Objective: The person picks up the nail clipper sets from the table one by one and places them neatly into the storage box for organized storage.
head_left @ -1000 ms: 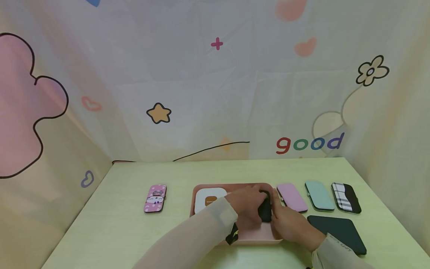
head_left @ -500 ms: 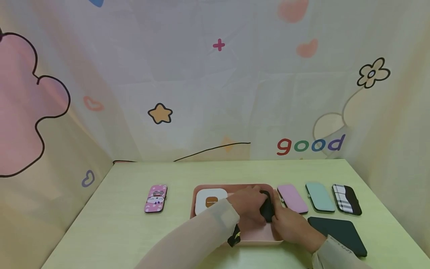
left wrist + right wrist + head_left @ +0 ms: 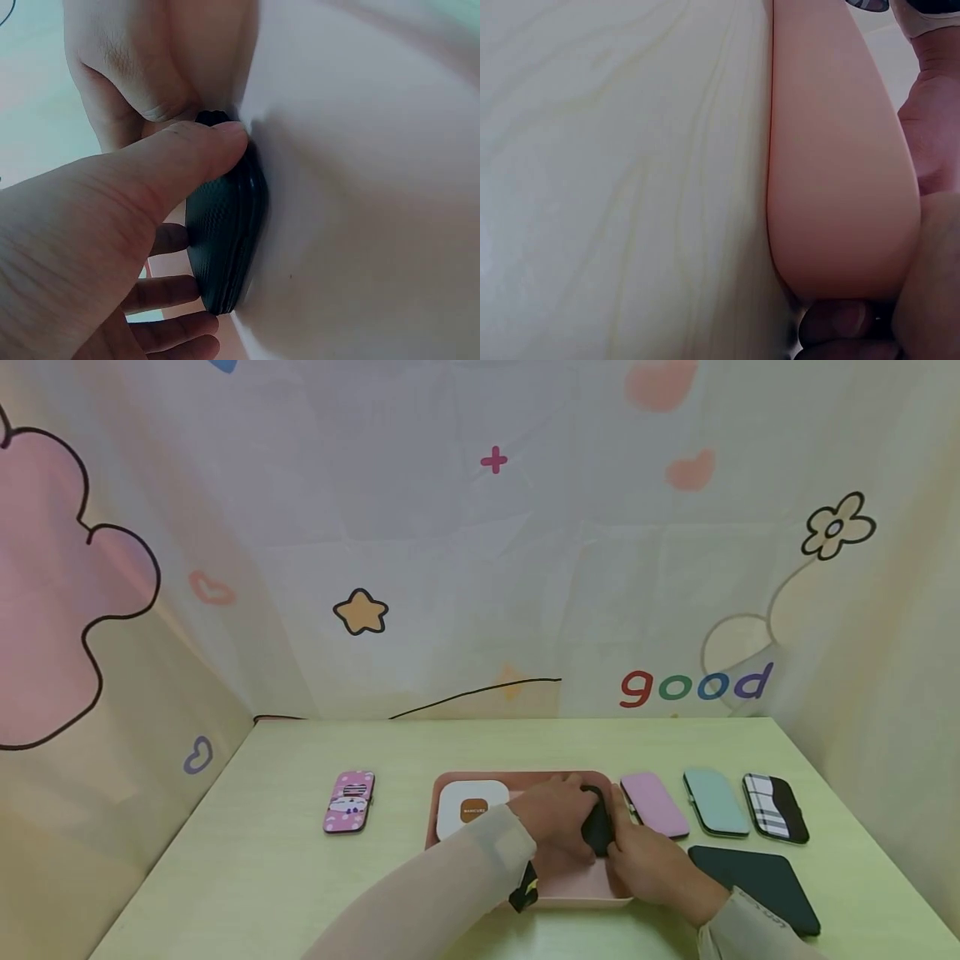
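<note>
A pink tray (image 3: pixel 585 891) stands on the table in front of the person. Inside it, close to the right wall, the left hand (image 3: pixel 551 817) pinches a small black case (image 3: pixel 597 828). The left wrist view shows the thumb across the top of this textured case (image 3: pixel 217 232), which stands on its edge, and the fingers along its far side. The right hand (image 3: pixel 651 860) grips the tray's right end, with fingers outside the wall; the right wrist view shows its fingertips (image 3: pixel 847 319) at the tray's corner. A white case (image 3: pixel 450 810) with a brown label reading MANICURE lies in the tray's left part.
Right of the tray lie a pink case (image 3: pixel 654 806), a mint case (image 3: pixel 716 803) and a plaid-and-black case (image 3: pixel 776 808). A larger dark flat case (image 3: pixel 757 885) lies in front of them, near the right forearm. A patterned pink case (image 3: pixel 349 802) lies left of the tray.
The black case has shifted slightly right and tilted toward the tray's right wall, with the left hand following it. The right hand keeps its grip. The head view has drifted a little.
</note>
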A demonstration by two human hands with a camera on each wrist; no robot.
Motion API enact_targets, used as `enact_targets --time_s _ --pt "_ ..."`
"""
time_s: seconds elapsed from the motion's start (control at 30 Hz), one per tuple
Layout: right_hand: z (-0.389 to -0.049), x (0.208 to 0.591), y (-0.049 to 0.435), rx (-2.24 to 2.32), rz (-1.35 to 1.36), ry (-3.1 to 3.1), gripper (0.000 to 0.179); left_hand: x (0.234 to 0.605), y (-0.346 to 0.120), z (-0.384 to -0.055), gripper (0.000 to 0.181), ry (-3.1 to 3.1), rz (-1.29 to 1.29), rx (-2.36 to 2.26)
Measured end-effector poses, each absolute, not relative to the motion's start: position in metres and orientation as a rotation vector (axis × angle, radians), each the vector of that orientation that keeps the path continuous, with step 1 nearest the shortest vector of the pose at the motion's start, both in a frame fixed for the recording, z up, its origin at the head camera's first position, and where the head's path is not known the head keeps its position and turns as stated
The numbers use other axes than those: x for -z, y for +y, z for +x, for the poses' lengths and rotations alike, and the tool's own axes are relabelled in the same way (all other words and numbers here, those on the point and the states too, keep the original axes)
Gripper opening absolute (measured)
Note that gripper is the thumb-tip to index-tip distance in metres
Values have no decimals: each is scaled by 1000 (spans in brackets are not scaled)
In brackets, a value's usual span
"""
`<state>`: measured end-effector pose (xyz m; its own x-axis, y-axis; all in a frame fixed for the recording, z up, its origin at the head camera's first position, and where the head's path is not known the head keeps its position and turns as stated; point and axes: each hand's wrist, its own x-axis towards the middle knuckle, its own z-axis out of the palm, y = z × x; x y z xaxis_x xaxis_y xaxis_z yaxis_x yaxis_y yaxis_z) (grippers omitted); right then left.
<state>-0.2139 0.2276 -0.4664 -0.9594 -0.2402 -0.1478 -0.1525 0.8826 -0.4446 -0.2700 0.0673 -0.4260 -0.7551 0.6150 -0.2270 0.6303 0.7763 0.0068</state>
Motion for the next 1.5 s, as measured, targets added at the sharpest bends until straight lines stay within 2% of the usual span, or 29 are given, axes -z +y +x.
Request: enact_targets --time_s 0.13,0.47,1.03,1.5 --pt "-214 468 227 654 -312 2857 80 427 65 -270 70 2758 978 111" --pt "-215 468 227 627 -306 2842 81 422 49 -270 56 2844 1025 144" --pt "-215 468 227 647 -295 2849 80 404 -17 -273 59 2911 1020 -75" --pt "-215 467 225 641 -298 2842 80 414 -70 -280 65 2994 931 -171"
